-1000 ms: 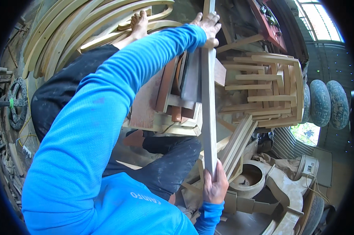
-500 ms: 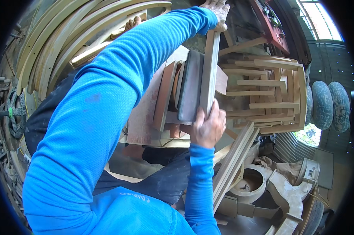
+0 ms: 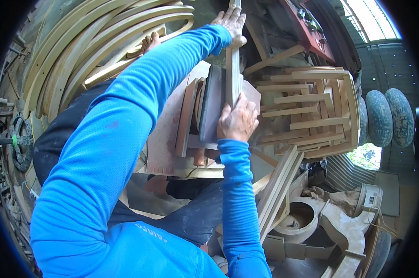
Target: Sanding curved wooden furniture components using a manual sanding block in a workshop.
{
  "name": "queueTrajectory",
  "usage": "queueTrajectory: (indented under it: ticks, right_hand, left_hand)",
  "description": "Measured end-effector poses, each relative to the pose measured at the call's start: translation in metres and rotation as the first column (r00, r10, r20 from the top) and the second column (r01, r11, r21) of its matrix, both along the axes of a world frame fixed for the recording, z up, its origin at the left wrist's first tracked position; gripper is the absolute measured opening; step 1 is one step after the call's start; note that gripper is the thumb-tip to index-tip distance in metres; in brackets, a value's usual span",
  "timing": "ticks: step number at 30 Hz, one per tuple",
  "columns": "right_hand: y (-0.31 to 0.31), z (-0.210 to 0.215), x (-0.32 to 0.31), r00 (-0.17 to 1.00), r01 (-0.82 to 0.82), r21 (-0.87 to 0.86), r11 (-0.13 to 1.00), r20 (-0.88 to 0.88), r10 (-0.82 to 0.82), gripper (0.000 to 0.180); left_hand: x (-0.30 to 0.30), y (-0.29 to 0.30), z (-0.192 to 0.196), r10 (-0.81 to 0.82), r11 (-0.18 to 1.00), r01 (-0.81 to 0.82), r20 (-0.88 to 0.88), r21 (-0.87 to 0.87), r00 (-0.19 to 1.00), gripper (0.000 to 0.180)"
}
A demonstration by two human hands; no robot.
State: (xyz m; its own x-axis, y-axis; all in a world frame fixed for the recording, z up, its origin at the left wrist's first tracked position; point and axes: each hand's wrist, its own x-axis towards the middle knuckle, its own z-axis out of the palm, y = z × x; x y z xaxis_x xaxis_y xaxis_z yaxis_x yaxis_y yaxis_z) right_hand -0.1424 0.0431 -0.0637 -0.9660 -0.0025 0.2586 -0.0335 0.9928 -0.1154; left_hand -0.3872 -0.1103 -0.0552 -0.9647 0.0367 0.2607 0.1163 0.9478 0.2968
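Head view: the wooden bar (image 3: 232, 69) runs just above centre toward twelve o'clock, beside the dark pad (image 3: 212, 104). Left hand (image 3: 230, 27): grip spread across the bar. Right hand (image 3: 238, 119): grip pinching its near end. Judged light, stiff, sturdy; best held toward both ends. Four o'clock: round housing (image 3: 318, 211), hollow, contents unclear.

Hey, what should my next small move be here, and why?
Perhaps slide the bar a little along the dark slab, guiding with both hands: it lies lengthwise beside the slab, your left hand is over its far part, and your right hand is at its near end.
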Motion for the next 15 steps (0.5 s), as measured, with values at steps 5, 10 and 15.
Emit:
queueTrajectory:
  ticks: [5,10,15]
  right_hand:
    - [0.032,0.001,0.090,0.999,-0.050,-0.044,0.998,0.005,0.051,0.058]
    - [0.072,0.028,0.222,0.988,-0.045,-0.154,0.987,0.138,0.066,0.060]
    - [0.123,0.089,0.343,0.951,-0.072,-0.191,0.979,0.282,0.125,0.065]
  left_hand:
    - [0.044,0.011,0.009,-0.055,0.996,0.058,0.041,-0.072,0.998,0.092]
    - [0.080,0.022,0.013,-0.072,0.996,0.075,0.057,-0.054,0.996,0.090]
    - [0.111,0.021,0.012,-0.061,0.995,0.069,0.111,-0.070,0.992,0.093]
